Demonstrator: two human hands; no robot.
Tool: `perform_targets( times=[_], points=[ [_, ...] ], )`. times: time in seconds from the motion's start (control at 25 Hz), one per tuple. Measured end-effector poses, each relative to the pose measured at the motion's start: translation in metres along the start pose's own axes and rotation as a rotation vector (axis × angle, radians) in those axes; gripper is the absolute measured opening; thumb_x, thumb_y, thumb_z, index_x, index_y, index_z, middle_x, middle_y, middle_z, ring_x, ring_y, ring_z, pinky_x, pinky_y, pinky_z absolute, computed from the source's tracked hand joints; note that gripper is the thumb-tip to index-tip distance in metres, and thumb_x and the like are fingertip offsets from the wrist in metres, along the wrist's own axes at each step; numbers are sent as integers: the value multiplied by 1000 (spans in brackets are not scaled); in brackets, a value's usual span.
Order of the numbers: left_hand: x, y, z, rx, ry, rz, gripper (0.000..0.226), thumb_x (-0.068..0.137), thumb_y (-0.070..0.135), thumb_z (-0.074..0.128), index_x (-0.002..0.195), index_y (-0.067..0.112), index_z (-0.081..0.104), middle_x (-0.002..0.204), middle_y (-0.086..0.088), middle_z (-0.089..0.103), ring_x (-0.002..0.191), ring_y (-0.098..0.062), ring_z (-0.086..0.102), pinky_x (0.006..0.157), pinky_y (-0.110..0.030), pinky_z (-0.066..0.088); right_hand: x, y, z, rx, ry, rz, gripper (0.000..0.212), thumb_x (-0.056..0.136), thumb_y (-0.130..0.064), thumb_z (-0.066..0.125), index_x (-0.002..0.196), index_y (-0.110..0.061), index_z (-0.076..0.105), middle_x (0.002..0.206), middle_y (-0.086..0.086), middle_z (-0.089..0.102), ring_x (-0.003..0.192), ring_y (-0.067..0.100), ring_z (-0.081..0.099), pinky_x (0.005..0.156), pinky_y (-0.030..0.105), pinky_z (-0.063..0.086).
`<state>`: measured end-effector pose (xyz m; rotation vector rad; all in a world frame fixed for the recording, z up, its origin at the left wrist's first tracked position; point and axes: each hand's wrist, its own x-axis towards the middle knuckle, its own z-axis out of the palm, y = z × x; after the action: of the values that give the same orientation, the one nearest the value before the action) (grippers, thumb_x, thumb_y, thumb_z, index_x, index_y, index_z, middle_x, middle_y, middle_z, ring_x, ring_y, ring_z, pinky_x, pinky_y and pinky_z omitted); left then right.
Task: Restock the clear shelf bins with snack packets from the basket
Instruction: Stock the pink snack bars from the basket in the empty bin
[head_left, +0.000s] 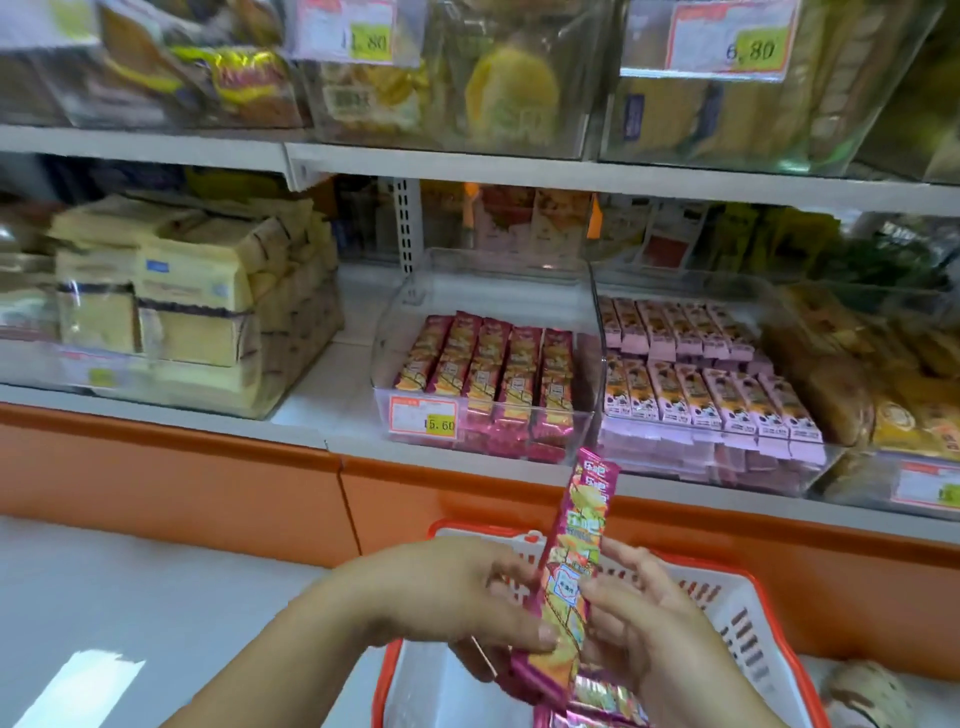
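Both hands clamped on one long pink snack packet (569, 582): left hand (467, 597) pinches its lower edge, right hand (639, 623) braces the side. Held upright over the basket (748, 613), probably squaring it to match rows in the clear bin (488, 384) above.

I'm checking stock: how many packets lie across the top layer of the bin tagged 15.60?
5, side by side across the bin: first, second, third, fourth, fifth, counting from the left. More lie underneath, partly hidden.
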<state>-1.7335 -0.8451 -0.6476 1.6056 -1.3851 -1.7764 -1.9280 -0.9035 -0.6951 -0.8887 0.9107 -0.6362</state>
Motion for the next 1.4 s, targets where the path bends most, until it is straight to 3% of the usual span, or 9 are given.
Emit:
perform_targets(
  times=[0.08,0.16,0.24,0.32,0.56,0.8,1.0,1.2,1.4],
  points=[
    [-21,15,-28,-10,110,77,38,86,41,64,114,15,63,92,-9,72,81,-20,69,75,-32,55,-9,-18,25,9,-29,-58,54,59,-2,72,111,-12,61,87,17,74,70,29,71,59,34,54],
    [-24,16,-61,-67,570,211,30,88,37,64,110,17,65,90,-7,73,76,-17,68,70,-30,54,-4,-45,54,12,-70,-146,43,69,1,69,108,-14,61,87,14,75,69,24,71,55,31,55],
    [-13,3,-97,-4,1117,278,32,90,31,64,120,22,61,100,1,70,88,-14,66,85,-33,52,21,-76,82,-65,-67,-229,33,81,0,65,108,-19,59,88,7,76,72,20,72,61,31,57],
    [2,-12,-117,132,1293,223,46,92,31,61,136,24,50,126,2,59,113,-15,57,100,-31,43,60,-104,108,-166,-30,-304,27,88,-2,62,106,-21,60,86,4,74,69,18,70,66,32,57],
    [26,-35,-140,146,1174,192,52,100,34,46,149,29,30,139,6,51,124,-9,49,96,-23,37,194,-125,157,-316,98,-247,29,87,3,62,115,-3,59,94,10,70,73,19,67,68,33,57],
    [26,-32,-147,152,1138,282,39,101,29,43,134,50,43,96,34,50,96,3,51,77,-17,36,229,-96,182,-447,38,-94,37,88,3,63,124,3,55,116,20,63,98,30,64,71,31,56],
    [26,-37,-153,170,1117,313,42,99,25,49,111,65,38,90,42,54,85,29,48,69,3,37,231,-84,178,-724,27,-235,62,82,-6,73,138,-7,47,125,15,61,103,30,66,86,40,56],
    [31,-38,-154,180,1116,313,41,98,25,50,107,65,43,92,40,57,88,23,52,72,-3,41,230,-81,176,-729,-34,-213,65,82,-11,74,140,-12,44,129,13,59,103,29,66,87,45,56],
    [25,-46,-138,171,1259,221,43,95,32,55,137,29,47,126,9,55,104,-4,53,89,-24,40,166,-81,146,-629,92,-726,36,93,-21,59,127,-30,53,107,-8,62,94,11,61,80,31,56]
  ],
)
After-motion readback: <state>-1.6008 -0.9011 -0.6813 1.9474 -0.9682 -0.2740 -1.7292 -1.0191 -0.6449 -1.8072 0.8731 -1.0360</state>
